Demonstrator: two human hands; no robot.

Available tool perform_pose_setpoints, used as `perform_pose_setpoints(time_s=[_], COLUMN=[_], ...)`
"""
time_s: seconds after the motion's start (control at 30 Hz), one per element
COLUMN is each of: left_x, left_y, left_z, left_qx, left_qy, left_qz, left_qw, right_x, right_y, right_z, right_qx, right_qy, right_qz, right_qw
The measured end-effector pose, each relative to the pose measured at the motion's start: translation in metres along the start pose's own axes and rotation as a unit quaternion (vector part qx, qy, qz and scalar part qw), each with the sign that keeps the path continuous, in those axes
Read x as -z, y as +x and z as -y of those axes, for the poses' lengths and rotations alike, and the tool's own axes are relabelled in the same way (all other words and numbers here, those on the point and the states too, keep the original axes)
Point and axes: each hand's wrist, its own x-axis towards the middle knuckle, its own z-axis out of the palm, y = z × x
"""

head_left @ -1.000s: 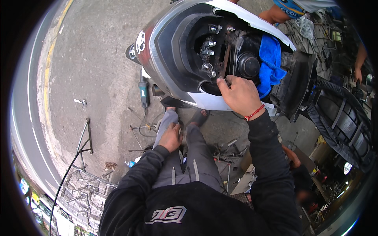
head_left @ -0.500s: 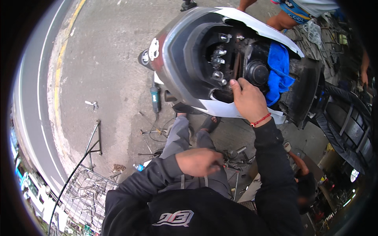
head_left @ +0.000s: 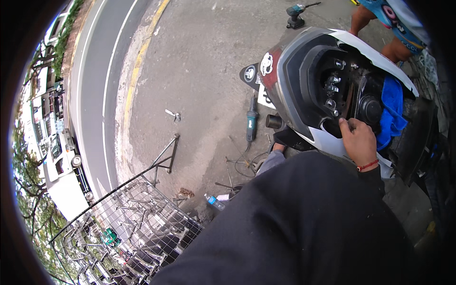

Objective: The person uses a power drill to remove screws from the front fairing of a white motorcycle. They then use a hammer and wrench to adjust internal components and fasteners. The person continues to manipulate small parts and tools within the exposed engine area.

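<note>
My right hand [head_left: 359,142], a red bracelet at its wrist, rests on the near side of an opened scooter tail [head_left: 297,71]. Its fingers are curled in, thumb and forefinger close together beside the shiny bolts [head_left: 331,103]; whatever they grip is too small or hidden to make out. Farther right in the opening are a round black cap [head_left: 370,110] and a bunched blue cloth [head_left: 392,107]. White side panels [head_left: 375,54] border the opening. My left hand is out of sight; my black clothing [head_left: 294,223] fills the lower middle.
A teal angle grinder [head_left: 251,124] and a cordless drill [head_left: 295,16] lie on the pavement. A wire rack of metal parts [head_left: 137,223] stands at lower left, near a water bottle [head_left: 213,201]. Another person's leg [head_left: 363,20] is beyond the scooter. A road [head_left: 102,90] runs along the left.
The view has swung left, so the scooter sits farther right. My left hand has gone out of view, and black clothing now covers the lower middle. My right hand stays at the same spot on the scooter.
</note>
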Motion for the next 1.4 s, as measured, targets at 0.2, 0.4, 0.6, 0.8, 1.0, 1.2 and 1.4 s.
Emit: perform_pose_setpoints(time_s=[0.2,0.4,0.6,0.8,1.0,1.2,1.4], left_x=[-0.02,-0.001,-0.004,-0.087,-0.134,-0.164,-0.199], left_y=[-0.009,-0.114,-0.239,-0.24,-0.215,-0.224,-0.225], left_z=[-0.041,-0.019,0.003,-0.01,-0.006,-0.006,-0.011], left_qx=[0.034,0.179,0.503,0.523,0.514,0.556,0.567], left_qy=[0.028,-0.072,-0.152,-0.176,-0.23,-0.191,-0.194], left_qz=[-0.118,-0.137,0.044,0.006,-0.017,-0.045,-0.077], left_qw=[0.992,0.972,0.85,0.834,0.826,0.808,0.797], right_x=[-0.003,-0.002,0.005,0.005,0.001,-0.003,-0.004], right_y=[0.0,-0.007,-0.013,-0.018,-0.014,-0.014,-0.015], right_z=[-0.001,0.004,0.002,0.002,-0.003,-0.007,-0.011], right_qx=[0.019,-0.006,0.065,0.059,0.083,0.152,0.136], right_qy=[-0.009,-0.035,0.0,0.028,0.045,0.051,0.059], right_qz=[-0.014,-0.018,-0.018,-0.064,-0.021,-0.095,-0.1], right_qw=[1.0,0.999,0.998,0.996,0.995,0.982,0.984])
